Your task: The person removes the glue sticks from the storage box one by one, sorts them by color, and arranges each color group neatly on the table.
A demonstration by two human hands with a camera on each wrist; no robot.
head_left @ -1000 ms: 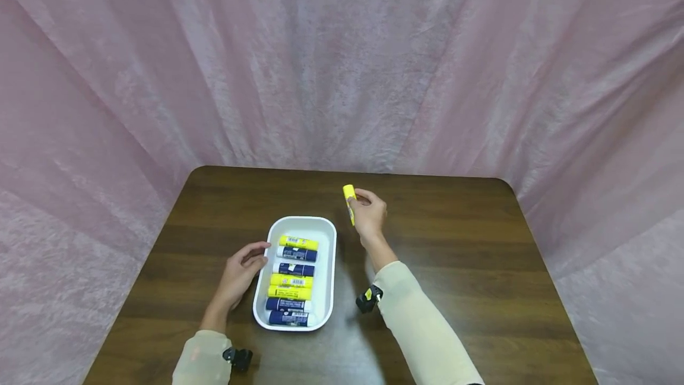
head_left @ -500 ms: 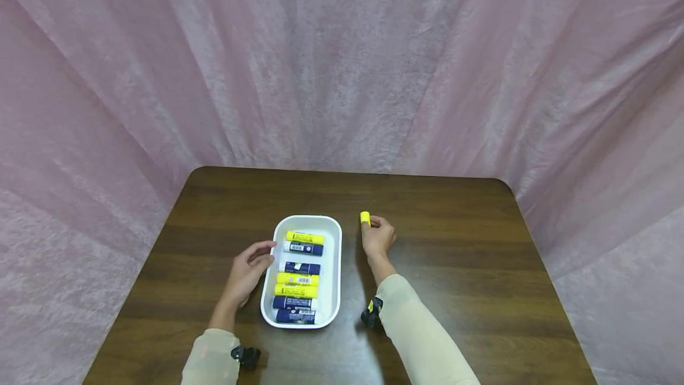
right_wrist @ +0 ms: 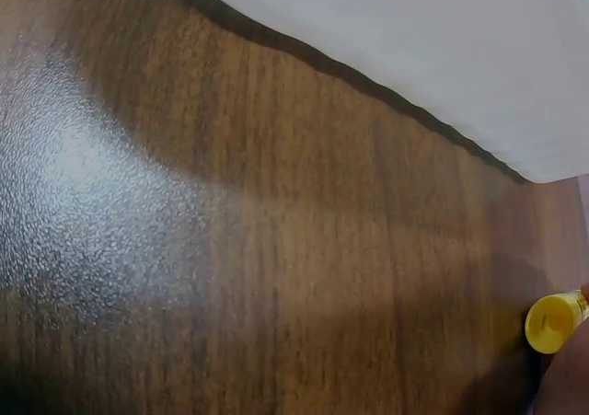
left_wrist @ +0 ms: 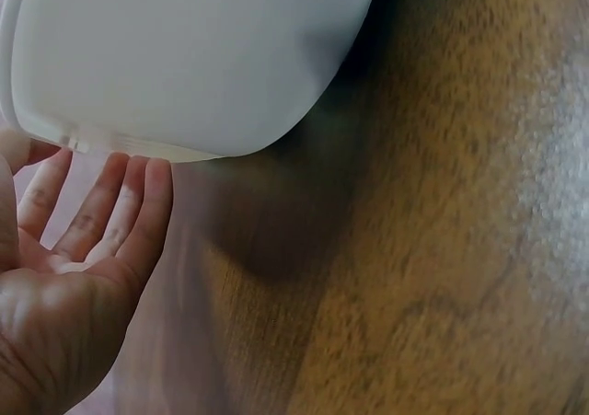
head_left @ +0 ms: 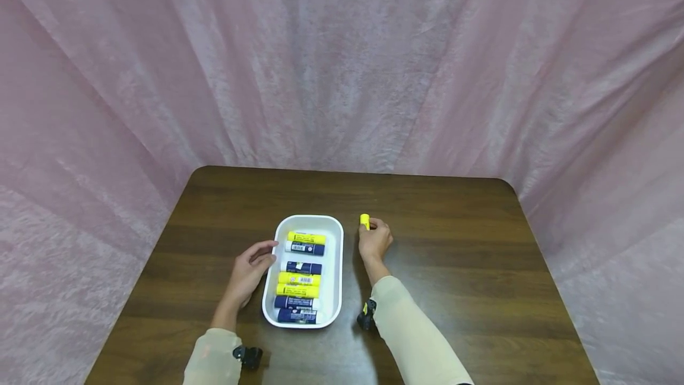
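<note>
A white tray (head_left: 336,266) lies in the middle of the brown table and holds several yellow and blue glue sticks (head_left: 301,278) laid crosswise in a row. My left hand (head_left: 255,260) rests at the tray's left side. In the left wrist view its straight fingers (left_wrist: 129,203) touch the tray's outer wall (left_wrist: 184,56). To the right of the tray, my right hand (head_left: 374,240) grips a yellow glue stick (head_left: 365,221), held upright low over the table. The right wrist view shows only the stick's yellow end (right_wrist: 552,323) and the tray wall (right_wrist: 442,47).
The wooden table (head_left: 454,254) has rounded far corners. A pink cloth backdrop (head_left: 342,64) hangs close behind and around it. Bare tabletop lies right of and beyond the tray.
My right hand has brought the yellow glue stick down and nearer, from behind the tray's far right corner to just right of it. The left hand has stayed at the tray's side.
</note>
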